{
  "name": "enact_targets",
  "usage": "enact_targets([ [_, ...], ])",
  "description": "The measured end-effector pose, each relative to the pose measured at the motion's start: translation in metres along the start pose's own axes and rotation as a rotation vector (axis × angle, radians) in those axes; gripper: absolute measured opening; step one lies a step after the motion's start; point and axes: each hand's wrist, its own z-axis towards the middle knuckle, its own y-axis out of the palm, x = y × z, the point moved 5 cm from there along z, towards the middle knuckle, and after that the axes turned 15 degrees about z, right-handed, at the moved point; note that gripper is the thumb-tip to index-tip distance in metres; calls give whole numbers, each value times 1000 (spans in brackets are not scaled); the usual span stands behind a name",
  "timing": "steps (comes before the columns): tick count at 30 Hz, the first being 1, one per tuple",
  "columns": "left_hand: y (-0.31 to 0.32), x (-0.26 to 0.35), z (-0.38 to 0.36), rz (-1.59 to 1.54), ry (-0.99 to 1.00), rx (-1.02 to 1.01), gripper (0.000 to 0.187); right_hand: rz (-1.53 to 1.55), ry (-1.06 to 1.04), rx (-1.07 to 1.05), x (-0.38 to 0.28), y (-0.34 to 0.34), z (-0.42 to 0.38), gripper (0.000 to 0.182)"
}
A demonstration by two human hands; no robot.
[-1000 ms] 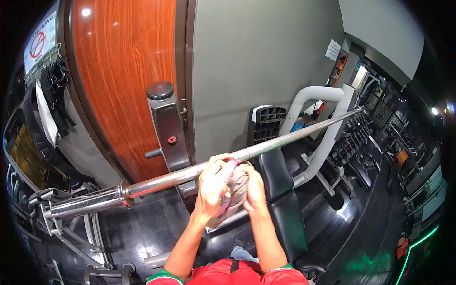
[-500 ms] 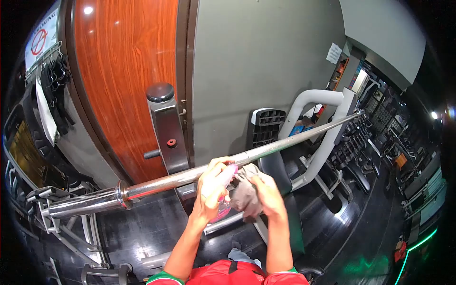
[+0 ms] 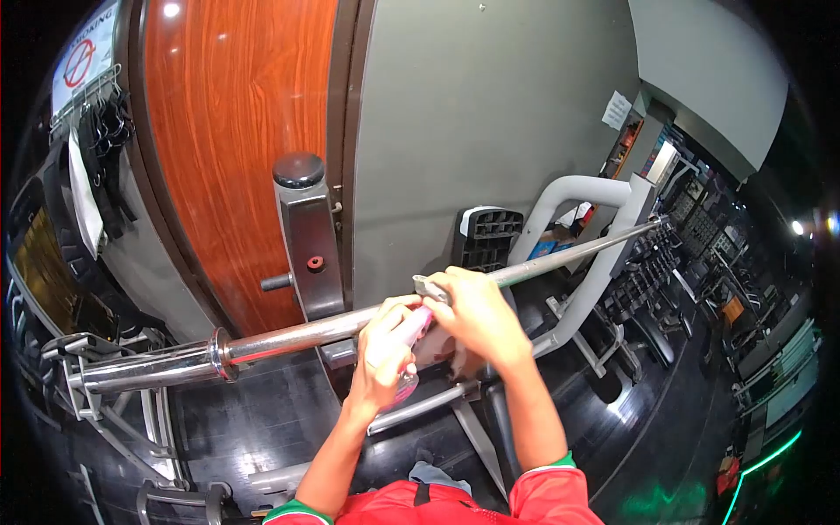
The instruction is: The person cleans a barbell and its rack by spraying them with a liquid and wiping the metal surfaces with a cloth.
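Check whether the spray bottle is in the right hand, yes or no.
No, the left hand holds the pink spray bottle, while the right hand holds a cloth at the bar.

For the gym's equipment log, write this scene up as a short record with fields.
left hand: around a pinkish bottle, at the bar
right hand: holding a grey-brown cloth at the bar
bar: metal, shiny, slanting across the view; thicker sleeve beyond the collar
frame: light grey, curved
backdrop: reddish wood-grain panel, grey wall
floor: dark, reflective
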Motion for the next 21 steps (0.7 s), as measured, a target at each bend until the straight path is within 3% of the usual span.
enact_targets([
  [2, 1, -1, 2, 31, 56, 17, 46, -26, 2, -56, 13, -16, 1, 28],
  [4, 0, 0, 2, 63, 112, 39, 46, -196, 11, 61, 32, -40, -5, 31],
  [7, 0, 2, 1, 66, 118, 43, 47, -257, 219, 134, 63, -68, -12, 28],
  [11, 0, 1, 3, 68, 95, 42, 49, -164, -69, 122, 27, -19, -24, 35],
  [12, 0, 1, 2, 67, 91, 58, 49, -131, -55, 99, 13, -9, -27, 39],
  [16, -1, -1, 2, 109, 166, 58, 52, -59, -153, 216, 44, -24, -41, 46],
  [18, -1, 0, 3, 121, 151, 61, 53, -85, -51, 395, 74, -44, -47, 43],
  [21, 1, 4, 1, 137, 116, 76, 54, -78, 50, 460, 81, -53, -48, 39],
])
